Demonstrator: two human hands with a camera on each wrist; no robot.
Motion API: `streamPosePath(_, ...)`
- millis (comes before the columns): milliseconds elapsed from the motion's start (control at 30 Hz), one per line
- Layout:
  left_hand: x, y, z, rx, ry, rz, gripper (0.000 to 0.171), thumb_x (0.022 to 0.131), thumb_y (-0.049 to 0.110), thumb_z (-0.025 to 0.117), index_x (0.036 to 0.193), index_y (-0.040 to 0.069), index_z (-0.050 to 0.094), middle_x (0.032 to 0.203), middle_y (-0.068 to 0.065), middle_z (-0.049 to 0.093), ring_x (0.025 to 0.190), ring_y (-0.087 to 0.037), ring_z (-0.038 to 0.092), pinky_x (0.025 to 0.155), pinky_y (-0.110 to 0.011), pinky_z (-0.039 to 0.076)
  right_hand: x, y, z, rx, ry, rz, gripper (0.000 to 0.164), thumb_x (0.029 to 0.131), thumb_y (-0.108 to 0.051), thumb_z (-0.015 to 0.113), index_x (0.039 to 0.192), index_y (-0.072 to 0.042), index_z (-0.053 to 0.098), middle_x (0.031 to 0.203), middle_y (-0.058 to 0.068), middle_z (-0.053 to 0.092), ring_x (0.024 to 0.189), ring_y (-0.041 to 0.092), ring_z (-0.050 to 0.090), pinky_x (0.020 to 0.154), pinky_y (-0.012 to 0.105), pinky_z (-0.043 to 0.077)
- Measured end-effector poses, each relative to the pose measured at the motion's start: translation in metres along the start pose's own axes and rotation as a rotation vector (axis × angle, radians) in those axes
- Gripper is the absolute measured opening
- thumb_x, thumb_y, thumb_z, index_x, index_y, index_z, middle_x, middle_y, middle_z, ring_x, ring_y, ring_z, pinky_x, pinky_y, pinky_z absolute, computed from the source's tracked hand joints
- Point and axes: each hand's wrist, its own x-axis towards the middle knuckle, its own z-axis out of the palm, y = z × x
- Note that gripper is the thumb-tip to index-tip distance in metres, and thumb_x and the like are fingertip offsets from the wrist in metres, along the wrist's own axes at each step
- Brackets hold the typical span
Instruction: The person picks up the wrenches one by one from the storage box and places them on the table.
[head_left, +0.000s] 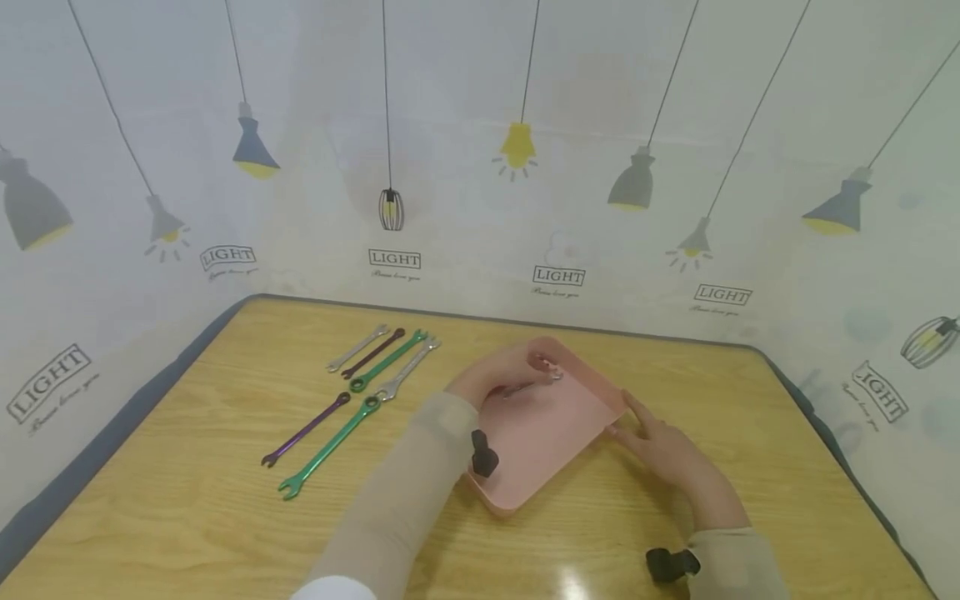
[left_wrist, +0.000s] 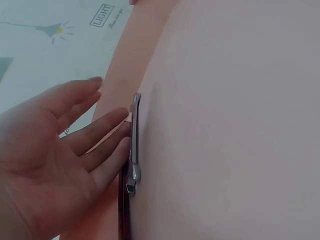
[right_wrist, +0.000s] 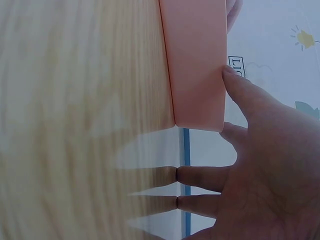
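A pink tray sits at an angle on the wooden table. My left hand is over its far left part, fingers loosely extended. In the left wrist view, those fingers touch or nearly touch a small silver wrench lying in the tray. A dark red wrench lies beside it, partly hidden by the silver one. At the tray's right corner is my right hand. Its thumb touches the rim and another finger touches the corner, while the other fingers stretch down to the table.
Left of the tray, several wrenches lie in two slanted rows, among them a purple wrench, a green wrench and a silver wrench. Behind the wooden table stands a white backdrop printed with lamps.
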Motion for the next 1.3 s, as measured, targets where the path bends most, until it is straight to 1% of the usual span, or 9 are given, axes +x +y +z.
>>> streamPosePath(67,0.0,-0.002,0.001,-0.015,-0.006,-0.011,0.046,0.089,0.016,0.071,0.131,0.023,0.053,0.12,-0.003,0.061,0.085,-0.016,0.058,0.066,-0.029,0.049,0.0,-0.001,-0.001,-0.004,-0.001,-0.004,0.083,0.097,-0.061,0.04,0.157,-0.015,0.008,0.142,0.039,0.035,0.127,0.061,0.031,0.1,0.072,0.027)
streamPosePath(133,-0.001,-0.005,0.002,-0.019,-0.015,-0.009,0.047,0.088,0.009,0.071,0.13,0.02,0.053,0.117,-0.003,0.061,0.084,-0.017,0.059,0.062,-0.029,0.05,-0.001,-0.002,-0.001,-0.005,-0.003,-0.005,0.082,0.097,-0.06,0.041,0.157,-0.014,0.008,0.141,0.039,0.035,0.127,0.062,0.031,0.099,0.072,0.027)
streamPosePath(200,0.0,-0.006,0.003,-0.005,-0.016,0.005,0.046,0.087,0.005,0.071,0.128,0.018,0.055,0.116,-0.003,0.061,0.095,-0.015,0.059,0.067,-0.028,0.051,-0.001,-0.003,-0.001,-0.008,-0.003,-0.008,0.082,0.098,-0.059,0.041,0.157,-0.013,0.008,0.141,0.04,0.035,0.126,0.062,0.032,0.099,0.072,0.028)
streamPosePath(300,0.0,-0.009,0.004,0.025,-0.009,0.003,0.045,0.084,0.001,0.072,0.124,0.017,0.059,0.112,0.0,0.062,0.098,-0.016,0.059,0.069,-0.028,0.052,-0.002,-0.004,0.0,0.0,-0.008,-0.006,0.082,0.098,-0.059,0.041,0.157,-0.014,0.008,0.141,0.04,0.035,0.126,0.062,0.032,0.099,0.072,0.029)
streamPosePath(467,0.0,-0.013,0.006,0.098,-0.031,-0.023,0.044,0.083,0.0,0.072,0.12,0.02,0.062,0.103,0.003,0.064,0.092,-0.016,0.061,0.068,-0.029,0.053,-0.002,-0.004,0.001,0.003,-0.013,0.002,0.082,0.098,-0.06,0.041,0.157,-0.014,0.007,0.141,0.04,0.034,0.126,0.062,0.032,0.099,0.072,0.029)
streamPosePath(667,-0.001,-0.01,0.008,0.228,-0.063,-0.001,0.045,0.079,0.002,0.078,0.117,0.021,0.065,0.098,0.002,0.063,0.089,-0.013,0.06,0.072,-0.025,0.052,-0.001,-0.004,0.001,-0.002,-0.007,0.004,0.083,0.097,-0.06,0.041,0.157,-0.013,0.008,0.142,0.039,0.035,0.126,0.061,0.034,0.099,0.071,0.029)
streamPosePath(800,-0.002,-0.008,0.009,0.278,-0.073,0.01,0.042,0.079,0.005,0.079,0.115,0.023,0.066,0.099,0.003,0.062,0.085,-0.013,0.06,0.068,-0.025,0.052,-0.002,-0.005,0.0,0.002,-0.004,0.009,0.083,0.097,-0.06,0.042,0.157,-0.013,0.009,0.142,0.039,0.035,0.126,0.06,0.034,0.099,0.071,0.029)
streamPosePath(1067,-0.001,-0.01,0.011,0.348,-0.078,0.038,0.039,0.08,0.004,0.078,0.112,0.023,0.067,0.098,0.005,0.062,0.083,-0.012,0.06,0.064,-0.023,0.053,-0.002,-0.005,0.0,-0.007,-0.012,0.013,0.084,0.097,-0.062,0.04,0.157,-0.014,0.007,0.141,0.04,0.034,0.126,0.062,0.032,0.098,0.073,0.028)
streamPosePath(1300,0.0,-0.008,0.013,0.373,-0.072,0.039,0.035,0.08,0.001,0.077,0.107,0.022,0.07,0.093,0.006,0.064,0.079,-0.011,0.06,0.062,-0.023,0.052,-0.003,-0.007,-0.002,-0.015,-0.003,0.009,0.084,0.097,-0.062,0.04,0.157,-0.013,0.007,0.141,0.04,0.034,0.127,0.062,0.03,0.098,0.073,0.029)
